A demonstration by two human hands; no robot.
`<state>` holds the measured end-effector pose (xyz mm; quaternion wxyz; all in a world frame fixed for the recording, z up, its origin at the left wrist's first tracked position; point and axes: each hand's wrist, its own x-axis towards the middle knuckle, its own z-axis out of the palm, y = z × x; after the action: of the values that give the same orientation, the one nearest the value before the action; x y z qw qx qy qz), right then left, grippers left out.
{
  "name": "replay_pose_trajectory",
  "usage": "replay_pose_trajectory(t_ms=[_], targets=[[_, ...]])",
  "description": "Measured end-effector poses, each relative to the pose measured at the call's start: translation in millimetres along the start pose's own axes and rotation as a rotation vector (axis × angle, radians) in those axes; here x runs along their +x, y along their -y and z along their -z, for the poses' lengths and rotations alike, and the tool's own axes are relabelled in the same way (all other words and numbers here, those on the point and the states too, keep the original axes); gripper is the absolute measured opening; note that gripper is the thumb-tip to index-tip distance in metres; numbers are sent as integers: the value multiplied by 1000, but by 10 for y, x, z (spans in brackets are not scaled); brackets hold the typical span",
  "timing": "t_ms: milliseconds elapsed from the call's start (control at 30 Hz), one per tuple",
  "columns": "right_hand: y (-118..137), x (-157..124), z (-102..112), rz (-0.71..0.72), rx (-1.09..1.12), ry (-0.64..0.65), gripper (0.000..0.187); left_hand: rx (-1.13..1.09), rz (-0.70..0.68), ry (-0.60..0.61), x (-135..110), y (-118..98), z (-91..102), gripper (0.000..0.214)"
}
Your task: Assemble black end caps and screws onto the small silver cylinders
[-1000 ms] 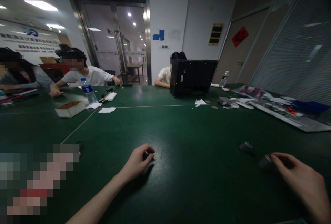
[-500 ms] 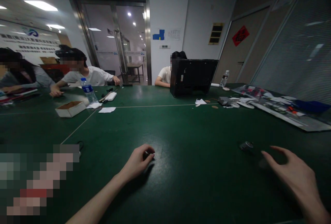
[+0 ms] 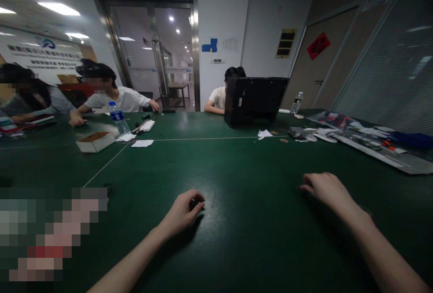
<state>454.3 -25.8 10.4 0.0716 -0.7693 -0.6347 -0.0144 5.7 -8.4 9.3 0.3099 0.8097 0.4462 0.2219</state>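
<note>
My left hand (image 3: 185, 209) rests over the green table (image 3: 237, 230), its fingers loosely curled and the thumb a little apart from them. Nothing shows in the gap between. My right hand (image 3: 325, 189) is further out over the table, back upward, with its fingers closed and bent down. Whatever lies inside or beneath it is hidden. The small dark cylindrical object seen earlier near this hand is out of sight now, where the hand covers that spot.
A black box-shaped case (image 3: 255, 101) stands at the far side, a person (image 3: 216, 99) behind it. A white open box (image 3: 95, 142) and a water bottle (image 3: 118, 119) are at the left. Papers and parts lie on a board (image 3: 382, 151) at right. Two people sit at far left.
My right hand has moved left and forward, and its fingers have closed over the spot of the small dark cylinder, which is hidden now. My left hand has stayed in place.
</note>
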Motion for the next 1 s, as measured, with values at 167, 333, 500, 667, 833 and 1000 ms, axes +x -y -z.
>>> replay_pose_trajectory(t_ms=[167,333,500,667,833,1000], targets=[[1154,-302,233,463,370,191,23,5,2,5,3,4,-3,19],[2067,-496,158,769,492,284,30,-7,-9,9,5,27,-23,22],[2364,-445,-41,864,574,323,38,-27,-31,74,0,23,-15,25],[2363,-425,-300,847,787,313,37,-21,-30,150,-14,-23,16,27],[2338,-451,-424,812,872,318,35,20,12,188,-18,-29,32,34],[2344,-444,-407,797,886,342,33,-53,-3,229,-37,-22,67,29]])
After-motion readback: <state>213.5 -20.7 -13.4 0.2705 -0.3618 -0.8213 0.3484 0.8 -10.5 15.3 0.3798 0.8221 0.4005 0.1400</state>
